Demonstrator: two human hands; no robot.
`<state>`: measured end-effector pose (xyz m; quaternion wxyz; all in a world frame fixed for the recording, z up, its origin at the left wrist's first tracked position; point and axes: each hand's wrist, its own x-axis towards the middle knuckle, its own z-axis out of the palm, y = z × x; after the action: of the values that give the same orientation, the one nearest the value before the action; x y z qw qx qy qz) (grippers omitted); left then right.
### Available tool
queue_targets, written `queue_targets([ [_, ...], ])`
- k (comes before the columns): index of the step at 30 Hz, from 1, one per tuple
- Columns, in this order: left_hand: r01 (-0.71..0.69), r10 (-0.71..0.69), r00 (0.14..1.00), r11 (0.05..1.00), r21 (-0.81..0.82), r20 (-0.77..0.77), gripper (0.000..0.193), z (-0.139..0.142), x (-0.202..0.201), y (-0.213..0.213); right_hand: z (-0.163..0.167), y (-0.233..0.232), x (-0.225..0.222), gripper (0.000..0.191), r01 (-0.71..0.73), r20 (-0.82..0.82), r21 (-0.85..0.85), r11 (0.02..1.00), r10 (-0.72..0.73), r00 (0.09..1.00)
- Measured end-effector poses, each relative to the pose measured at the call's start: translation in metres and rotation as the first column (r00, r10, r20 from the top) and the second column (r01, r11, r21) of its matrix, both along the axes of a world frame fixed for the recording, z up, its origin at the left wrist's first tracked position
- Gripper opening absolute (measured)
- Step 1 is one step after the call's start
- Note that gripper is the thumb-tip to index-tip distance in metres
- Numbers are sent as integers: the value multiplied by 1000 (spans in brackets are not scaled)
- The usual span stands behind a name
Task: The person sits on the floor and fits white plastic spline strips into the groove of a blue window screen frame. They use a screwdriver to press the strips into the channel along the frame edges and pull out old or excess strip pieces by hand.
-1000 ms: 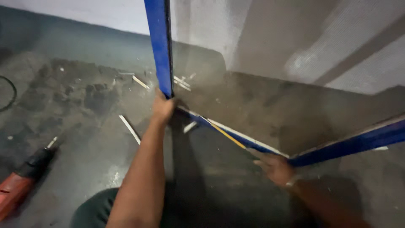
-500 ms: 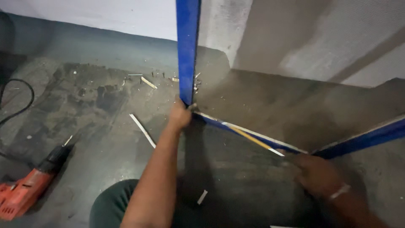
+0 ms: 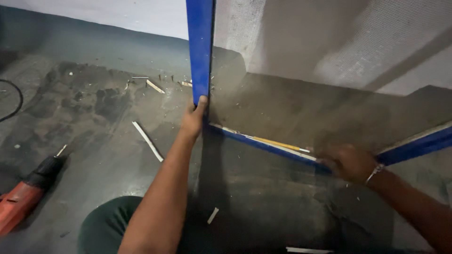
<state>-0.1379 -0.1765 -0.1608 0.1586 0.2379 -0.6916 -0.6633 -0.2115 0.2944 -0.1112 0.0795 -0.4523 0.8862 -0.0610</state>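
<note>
A blue frame with a fine mesh screen stretched across it stands on the grey floor. My left hand grips the frame's upright bar near its lower corner. My right hand sits behind the mesh at the frame's lower bar, closed around the rail. A thin yellow stick lies along that lower bar between my two hands.
A red power drill lies on the floor at the lower left, a black cable beyond it. Pale wood slivers and small scraps are scattered about. My knee in dark green trousers is at the bottom.
The view has shifted, so the frame and both hands sit further right in the picture. Both hands keep their hold on the frame's corner and lower bar.
</note>
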Motion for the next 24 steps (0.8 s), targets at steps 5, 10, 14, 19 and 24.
queue_targets([
  [5,-16,12,997,998,-55,-72,62,-15,-1,-1,-77,23,10,32,372,304,110,922,-388,870],
  [10,17,-17,998,1000,-8,-53,61,-21,0,-2,-96,39,14,59,-50,-9,-104,993,49,999],
  [14,-6,7,997,1000,9,-79,60,-21,-2,-1,-84,27,22,60,-54,-33,-183,982,49,998],
  [19,13,-11,991,1000,9,-135,58,-17,0,1,-41,-1,22,42,-55,78,-197,979,71,994],
  [24,-15,9,994,998,-54,-111,57,-11,3,1,-2,-5,12,21,90,-12,319,943,-91,996],
])
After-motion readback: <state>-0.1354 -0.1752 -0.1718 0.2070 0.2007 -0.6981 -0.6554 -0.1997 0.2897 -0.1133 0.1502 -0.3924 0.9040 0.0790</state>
